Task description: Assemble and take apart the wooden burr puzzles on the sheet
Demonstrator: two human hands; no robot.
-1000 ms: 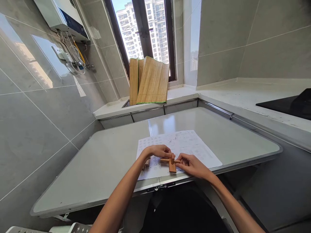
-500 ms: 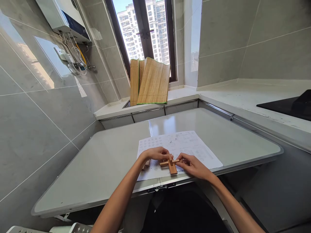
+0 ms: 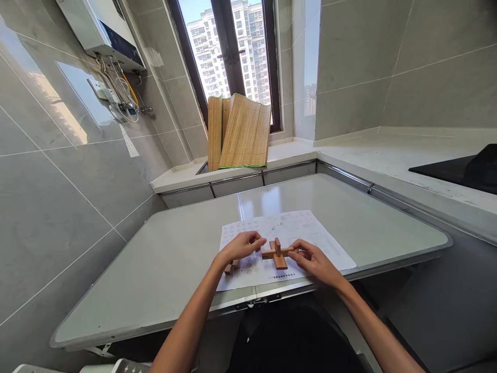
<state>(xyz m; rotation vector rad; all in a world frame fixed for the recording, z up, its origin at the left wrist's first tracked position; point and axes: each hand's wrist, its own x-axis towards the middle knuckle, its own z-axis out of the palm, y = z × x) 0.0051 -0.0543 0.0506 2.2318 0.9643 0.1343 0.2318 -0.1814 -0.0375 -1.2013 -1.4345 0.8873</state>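
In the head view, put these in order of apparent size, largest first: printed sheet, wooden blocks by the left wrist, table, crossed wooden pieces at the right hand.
1. Table
2. Printed sheet, partly covered
3. Crossed wooden pieces
4. Wooden blocks, going by their visible part

The blocks are smooth wood, the sheet paper, the tabletop glossy.

The sheet is too finely printed to read; the left hand perhaps partly hides the wooden blocks.
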